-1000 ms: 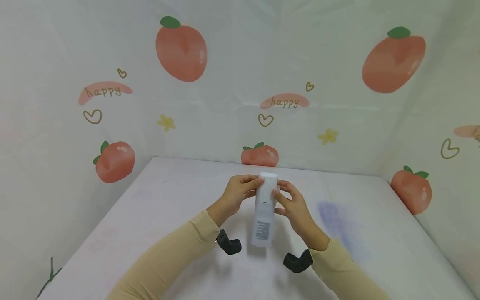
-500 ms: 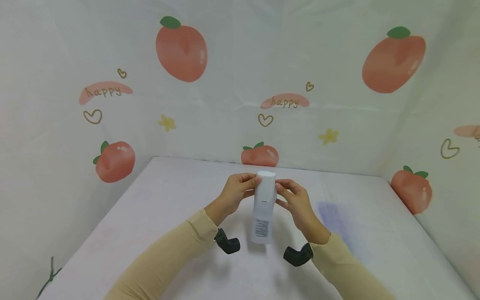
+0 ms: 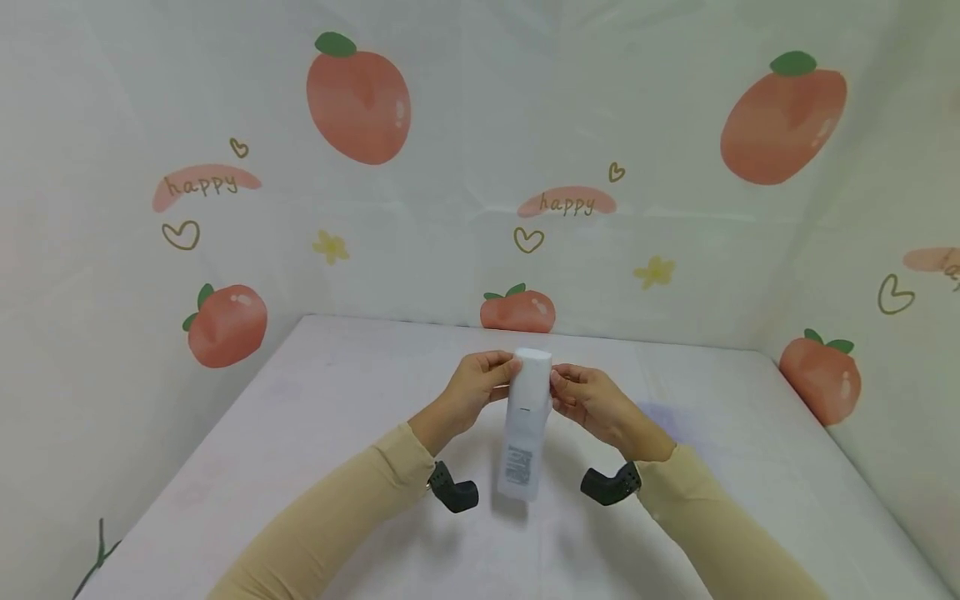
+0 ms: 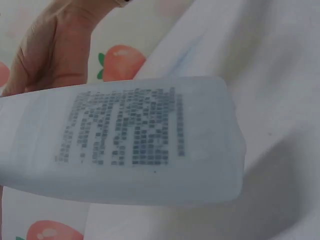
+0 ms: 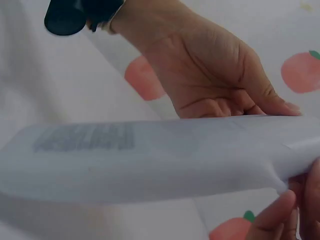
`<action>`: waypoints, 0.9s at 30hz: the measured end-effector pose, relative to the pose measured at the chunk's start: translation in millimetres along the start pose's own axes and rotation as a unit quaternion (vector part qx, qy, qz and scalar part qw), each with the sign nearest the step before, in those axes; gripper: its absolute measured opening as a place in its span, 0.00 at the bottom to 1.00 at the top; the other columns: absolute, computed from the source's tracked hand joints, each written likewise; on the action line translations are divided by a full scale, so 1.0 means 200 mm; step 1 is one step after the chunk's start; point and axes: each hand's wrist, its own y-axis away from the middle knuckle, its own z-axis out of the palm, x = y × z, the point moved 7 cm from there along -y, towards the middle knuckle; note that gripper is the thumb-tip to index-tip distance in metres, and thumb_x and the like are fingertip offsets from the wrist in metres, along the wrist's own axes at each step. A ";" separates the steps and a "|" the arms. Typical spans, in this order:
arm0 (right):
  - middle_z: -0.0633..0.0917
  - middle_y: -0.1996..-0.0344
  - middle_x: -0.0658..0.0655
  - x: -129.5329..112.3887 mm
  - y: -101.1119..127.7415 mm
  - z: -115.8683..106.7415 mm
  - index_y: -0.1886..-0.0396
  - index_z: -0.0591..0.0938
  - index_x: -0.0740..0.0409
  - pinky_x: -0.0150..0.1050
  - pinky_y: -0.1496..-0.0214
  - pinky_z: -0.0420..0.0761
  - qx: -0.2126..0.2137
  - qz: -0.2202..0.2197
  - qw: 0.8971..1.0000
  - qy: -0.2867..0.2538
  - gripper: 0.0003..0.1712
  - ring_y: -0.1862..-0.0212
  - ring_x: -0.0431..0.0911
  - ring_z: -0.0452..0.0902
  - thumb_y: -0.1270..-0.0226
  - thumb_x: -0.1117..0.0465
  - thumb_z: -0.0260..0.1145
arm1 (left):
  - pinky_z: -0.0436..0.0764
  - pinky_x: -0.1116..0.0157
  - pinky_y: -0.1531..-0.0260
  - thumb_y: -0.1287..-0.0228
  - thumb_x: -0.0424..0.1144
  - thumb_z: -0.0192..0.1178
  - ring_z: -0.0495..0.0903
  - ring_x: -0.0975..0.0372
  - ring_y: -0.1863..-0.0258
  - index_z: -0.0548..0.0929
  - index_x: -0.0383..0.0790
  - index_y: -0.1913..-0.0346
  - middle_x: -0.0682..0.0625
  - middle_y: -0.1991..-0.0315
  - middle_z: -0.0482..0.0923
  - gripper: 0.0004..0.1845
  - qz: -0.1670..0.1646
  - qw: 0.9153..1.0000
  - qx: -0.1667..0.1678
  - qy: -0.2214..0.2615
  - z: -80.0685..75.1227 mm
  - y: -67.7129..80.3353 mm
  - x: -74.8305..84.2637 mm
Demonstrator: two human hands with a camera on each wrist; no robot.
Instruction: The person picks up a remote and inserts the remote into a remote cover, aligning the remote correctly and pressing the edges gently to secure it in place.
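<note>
A tall white bottle [image 3: 529,408] with a white cap hangs over the table, tilted, its base toward me. Small dark print shows on its lower half, sharpest in the left wrist view on the bottle [image 4: 210,145]. My left hand [image 3: 476,382] grips the cap end from the left, thumb on the front. On the right side, my right hand [image 3: 600,404] pinches something thin at the bottle's edge. The right wrist view shows translucent plastic wrap [image 5: 274,176] drawn out to a point at the fingertips of that hand [image 5: 277,215].
The white-covered table [image 3: 360,392] reaches back to a white curtain [image 3: 450,150] printed with peaches, hearts and flowers. A black wrist camera [image 3: 455,490] sits under the left forearm, another black camera [image 3: 609,485] under the right.
The right thumb has left the bottle's front; the fingers now pinch at its right edge. My right wrist has swung outward and up. The bottle's base has shifted slightly left.
</note>
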 end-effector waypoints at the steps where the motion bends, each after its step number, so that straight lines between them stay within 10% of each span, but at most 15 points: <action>1: 0.80 0.69 0.48 0.01 0.00 0.00 0.56 0.77 0.61 0.25 0.61 0.78 -0.002 0.007 1.000 -0.023 0.08 0.67 0.36 0.75 0.25 0.62 0.54 | 0.80 0.57 0.46 0.28 0.34 0.54 0.82 0.60 0.53 0.76 0.24 0.45 0.37 0.46 0.79 0.16 -0.001 1.000 0.002 0.001 0.00 0.00 0.00; 10: 0.82 0.74 0.47 0.06 0.01 0.02 0.70 0.82 0.53 0.25 0.63 0.78 -0.031 0.031 0.994 -0.099 0.16 0.71 0.35 0.75 0.24 0.61 0.51 | 0.83 0.62 0.52 0.28 0.39 0.55 0.83 0.63 0.60 0.77 0.24 0.47 0.42 0.53 0.82 0.18 -0.018 1.000 0.001 -0.003 0.02 -0.01 -0.02; 27: 0.83 0.61 0.46 0.10 0.05 0.09 0.56 0.82 0.50 0.31 0.52 0.76 -0.158 0.020 0.967 -0.199 0.16 0.57 0.38 0.76 0.21 0.59 0.46 | 0.83 0.60 0.51 0.30 0.35 0.57 0.82 0.63 0.61 0.77 0.24 0.48 0.45 0.55 0.82 0.16 0.003 1.000 -0.020 0.001 0.05 0.00 -0.01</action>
